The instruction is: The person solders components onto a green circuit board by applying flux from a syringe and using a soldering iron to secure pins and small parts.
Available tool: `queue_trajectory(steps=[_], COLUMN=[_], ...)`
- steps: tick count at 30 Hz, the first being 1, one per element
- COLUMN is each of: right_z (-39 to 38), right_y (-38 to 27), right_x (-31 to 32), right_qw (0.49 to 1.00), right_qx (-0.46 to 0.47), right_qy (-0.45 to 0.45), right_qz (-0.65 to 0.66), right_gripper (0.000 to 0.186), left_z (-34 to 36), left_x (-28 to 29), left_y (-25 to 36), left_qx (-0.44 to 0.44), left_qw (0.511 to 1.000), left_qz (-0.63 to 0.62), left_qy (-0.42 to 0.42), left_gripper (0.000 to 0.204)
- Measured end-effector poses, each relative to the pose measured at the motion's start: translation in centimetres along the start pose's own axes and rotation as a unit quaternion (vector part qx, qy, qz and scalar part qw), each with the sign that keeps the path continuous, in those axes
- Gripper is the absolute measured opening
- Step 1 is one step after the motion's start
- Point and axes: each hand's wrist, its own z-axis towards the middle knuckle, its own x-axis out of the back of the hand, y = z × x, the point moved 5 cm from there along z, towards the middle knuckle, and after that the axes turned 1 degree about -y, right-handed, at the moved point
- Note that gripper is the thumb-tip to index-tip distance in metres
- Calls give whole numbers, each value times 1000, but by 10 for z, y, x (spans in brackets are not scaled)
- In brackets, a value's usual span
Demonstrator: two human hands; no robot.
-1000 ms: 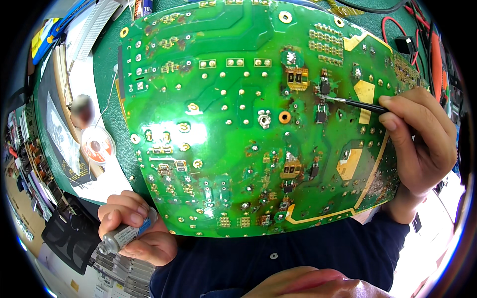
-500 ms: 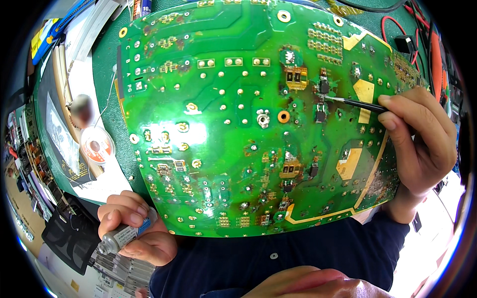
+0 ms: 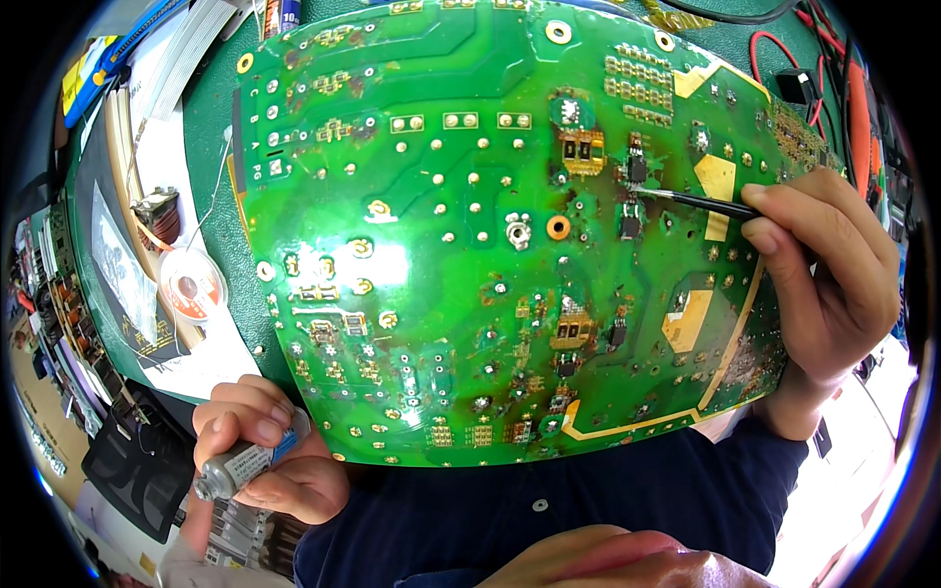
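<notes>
A large green circuit board (image 3: 470, 323) fills the middle of the view, with brownish scorched patches around several parts. My right hand (image 3: 833, 265), at the board's right side, pinches a slim black-handled tool (image 3: 711, 204) with a bright narrow tip. The tip meets the board between two small black chips (image 3: 635, 169), next to a darkened area; whether it is a tweezer or a brush I cannot tell. My left hand (image 3: 270, 451), below the board's lower left corner, is closed around a small grey metal tube (image 3: 235, 468) with a white and blue label.
On the green mat (image 3: 211, 127) at the left lie a wire spool (image 3: 191, 284), a dark copper-coloured coil (image 3: 157, 216) and white paper (image 3: 230, 353). Red and black cables (image 3: 858, 118) run along the far right. A black chair (image 3: 137, 480) stands at lower left.
The board and right hand have shifted very slightly, with the tool's tip at the same spot. An out-of-focus skin-coloured shape now shows below the left hand.
</notes>
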Motion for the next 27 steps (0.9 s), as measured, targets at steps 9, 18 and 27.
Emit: queue_trajectory(steps=[9, 18, 27], right_z=[-1, 0, 1], right_y=[0, 1, 0], right_x=[4, 1, 1], right_qw=[1000, 1000, 1000], right_qx=[-1, 6, 11], right_qy=[24, -7, -7], right_qz=[4, 3, -10], right_gripper=[16, 16, 17], left_z=[2, 0, 1], left_x=[2, 1, 2], left_y=[-2, -1, -1], left_qx=[3, 5, 5], left_qw=[1000, 1000, 1000], left_qz=[-4, 0, -6], left_qy=[-2, -3, -9], left_gripper=[46, 47, 46])
